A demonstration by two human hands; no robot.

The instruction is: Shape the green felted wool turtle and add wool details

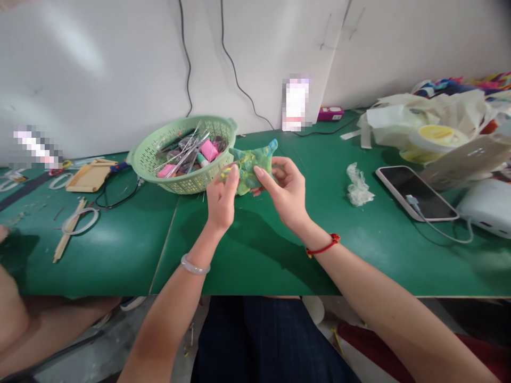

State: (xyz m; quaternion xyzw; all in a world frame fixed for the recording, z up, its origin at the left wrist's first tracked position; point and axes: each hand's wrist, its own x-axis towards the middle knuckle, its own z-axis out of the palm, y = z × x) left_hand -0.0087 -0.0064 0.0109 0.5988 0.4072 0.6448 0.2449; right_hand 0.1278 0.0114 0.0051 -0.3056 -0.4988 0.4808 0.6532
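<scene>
Between my two hands, raised over the green table (255, 255), is a small soft piece (255, 159) mottled in green, blue and yellow, with pointed corners; it looks like felt or clay, I cannot tell which. My left hand (223, 199) pinches its left side, thumb on the front. On its right side my right hand (287, 191) grips the lower edge with the thumb in front and fingers behind. Just behind my left hand stands a light green plastic basket (181, 183) holding metal needles or rods, pink blocks and dark bits.
At right lie a crumpled clear plastic scrap (358, 185), a phone (417, 194) with a cable, a white device (489, 205) and plastic bags (447, 111). A lit screen (296, 103) leans on the wall. Wooden strips (69, 229) lie left, near another person's arm (11, 308).
</scene>
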